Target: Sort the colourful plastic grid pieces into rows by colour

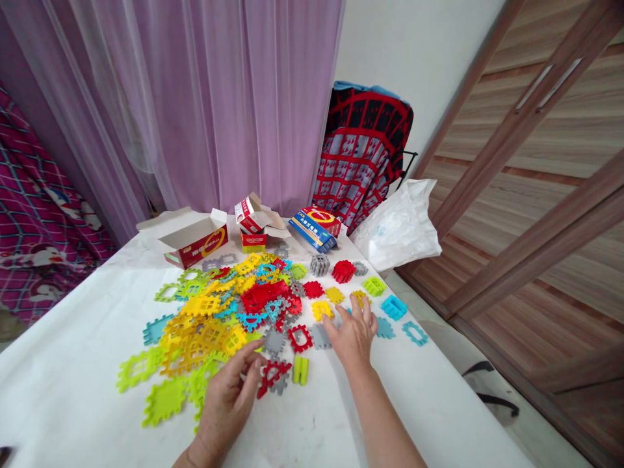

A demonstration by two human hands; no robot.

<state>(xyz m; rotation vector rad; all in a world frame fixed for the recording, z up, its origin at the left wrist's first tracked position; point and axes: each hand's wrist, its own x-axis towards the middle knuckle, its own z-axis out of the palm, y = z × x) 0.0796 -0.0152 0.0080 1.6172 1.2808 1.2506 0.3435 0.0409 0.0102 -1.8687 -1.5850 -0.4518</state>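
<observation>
Head view: left hand (227, 400) fingers (251, 364) loosely curled, edge of red-grey piece (273, 377) pinched, piece resting on table (73, 383). Right hand (353, 335) fingers (363, 312) spread wide, laid flat, nothing gripped; yellow tile (322, 310) just beside thumb. Green bars (301, 369) between hands; tile heap (209, 318) left, cartons (195, 242) behind.

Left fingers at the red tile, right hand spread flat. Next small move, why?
Probably pinch the red tile with the left hand and lift it clear of the grey tile touching it: the fingertips sit at its edge, but no firm grip shows. The right hand lies open, palm down, holding nothing.
</observation>
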